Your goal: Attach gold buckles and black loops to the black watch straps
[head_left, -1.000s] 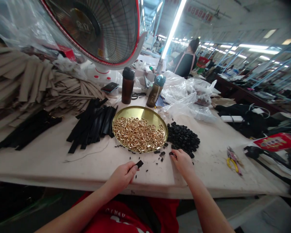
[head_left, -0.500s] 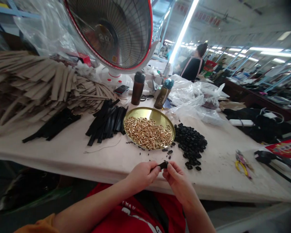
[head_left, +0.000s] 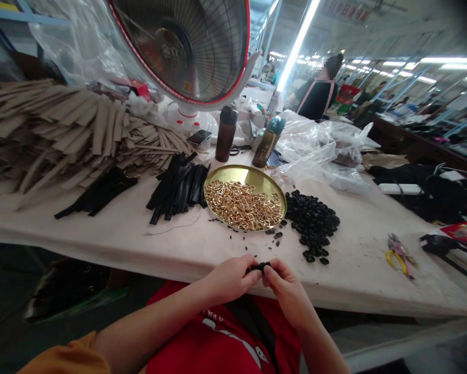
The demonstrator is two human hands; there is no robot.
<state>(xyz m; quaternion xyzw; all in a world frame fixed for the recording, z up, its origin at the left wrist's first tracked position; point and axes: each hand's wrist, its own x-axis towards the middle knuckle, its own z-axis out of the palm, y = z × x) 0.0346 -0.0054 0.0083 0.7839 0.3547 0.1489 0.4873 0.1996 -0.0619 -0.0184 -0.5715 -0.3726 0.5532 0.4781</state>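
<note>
Both my hands meet at the table's front edge, pinching one black strap (head_left: 259, 267) between them. My left hand (head_left: 233, 278) closes thumb and fingers on its left end; my right hand (head_left: 283, 283) grips the right end, where a small black piece seems to sit, partly hidden by fingertips. Just beyond lies a round gold tray (head_left: 264, 179) holding many small gold metal buckles (head_left: 243, 205). Right of the tray spreads a heap of small black pieces (head_left: 313, 221). To its left is a stack of flat black straps (head_left: 181, 189).
A large pile of tan strips (head_left: 69, 124) covers the table's left, with more black straps (head_left: 98, 192) before it. Behind the tray stand a fan (head_left: 182, 52), a brown bottle (head_left: 226, 134) and a tilted bottle (head_left: 268, 143). Pliers (head_left: 399, 257) lie at right. A person (head_left: 319, 91) stands farther back.
The view has shifted slightly, so the table things sit a little higher and to the right. Between my fingertips the black strap now lies flatter; both hands still hold it.
</note>
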